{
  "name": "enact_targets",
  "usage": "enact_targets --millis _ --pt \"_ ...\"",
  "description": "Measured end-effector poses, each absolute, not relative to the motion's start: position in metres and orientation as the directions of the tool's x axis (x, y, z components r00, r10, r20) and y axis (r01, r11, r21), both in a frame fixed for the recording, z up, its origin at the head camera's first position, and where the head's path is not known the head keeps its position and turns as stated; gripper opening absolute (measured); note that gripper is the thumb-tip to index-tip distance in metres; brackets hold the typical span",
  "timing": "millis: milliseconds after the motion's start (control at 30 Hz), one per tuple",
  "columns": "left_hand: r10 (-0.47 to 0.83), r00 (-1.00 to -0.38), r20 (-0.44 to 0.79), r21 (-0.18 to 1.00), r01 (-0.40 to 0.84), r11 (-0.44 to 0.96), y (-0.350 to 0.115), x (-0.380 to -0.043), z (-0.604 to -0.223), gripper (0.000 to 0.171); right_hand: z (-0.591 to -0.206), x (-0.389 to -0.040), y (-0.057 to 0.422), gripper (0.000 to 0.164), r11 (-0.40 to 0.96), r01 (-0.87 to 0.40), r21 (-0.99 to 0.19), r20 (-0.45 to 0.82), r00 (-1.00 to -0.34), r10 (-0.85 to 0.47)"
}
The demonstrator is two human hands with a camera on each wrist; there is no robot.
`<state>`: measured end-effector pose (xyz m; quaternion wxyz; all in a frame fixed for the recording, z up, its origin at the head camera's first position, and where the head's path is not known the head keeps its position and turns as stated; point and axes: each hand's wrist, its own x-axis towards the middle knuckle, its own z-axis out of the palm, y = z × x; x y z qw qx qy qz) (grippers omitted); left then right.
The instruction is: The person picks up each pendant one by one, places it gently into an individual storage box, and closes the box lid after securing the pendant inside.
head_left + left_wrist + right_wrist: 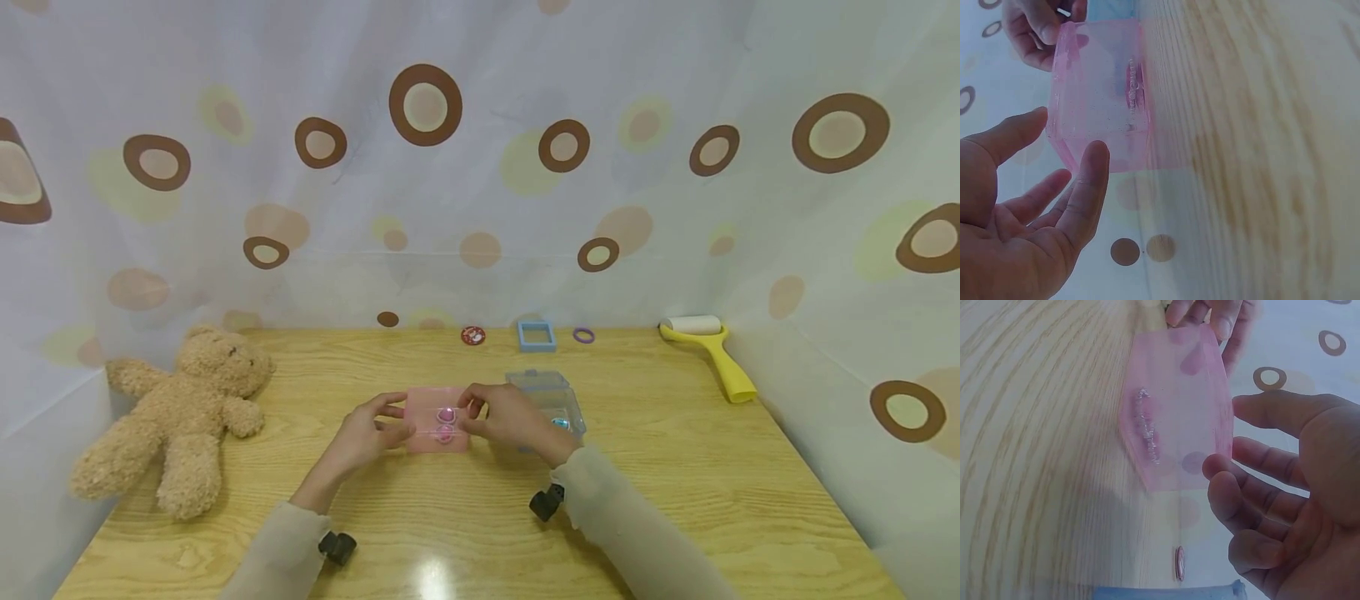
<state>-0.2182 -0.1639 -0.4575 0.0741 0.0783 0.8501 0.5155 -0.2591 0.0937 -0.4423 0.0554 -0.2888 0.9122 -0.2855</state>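
A clear pink plastic box (416,442) lies on the table between both hands, with two pink gem-like pieces (446,414) visible within its outline. My left hand (366,429) is at its left side, thumb and fingers spread and loosely bent around the near corner; contact is unclear. At the right side my right hand (1310,481) holds the box's upper edge with thumb and forefinger, its other fingers curled. Beside that hand, partly hidden by it, stands an open clear bluish box (573,404) with a turquoise piece (560,423) inside.
A tan teddy bear (187,417) lies at the left. Along the back are a red round badge (473,336), a light-blue square frame (536,325) and a purple ring (583,335). A yellow-handled lint roller (723,367) lies at the back right, near the patterned curtain (480,183).
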Motion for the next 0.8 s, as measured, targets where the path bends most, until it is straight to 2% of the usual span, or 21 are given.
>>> enact_targets --millis 267,567,800 --pt "0.189 -0.981 -0.055 0.889 0.038 0.457 -0.164 -0.218 -0.457 0.058 -0.439 -0.263 0.103 0.025 0.642 -0.434 -0.632 0.018 -0.836 -0.548" --pt "0.133 -0.991 -0.025 0.874 0.043 0.484 -0.163 -0.219 -0.449 0.052 -0.427 -0.274 0.131 0.026 0.566 -0.444 -0.694 0.072 -0.826 -0.559" --pt "0.092 -0.996 0.012 0.886 0.054 0.461 -0.154 -0.222 -0.439 0.046 -0.418 -0.278 0.152 0.022 0.608 -0.389 -0.692 0.053 -0.867 -0.495"
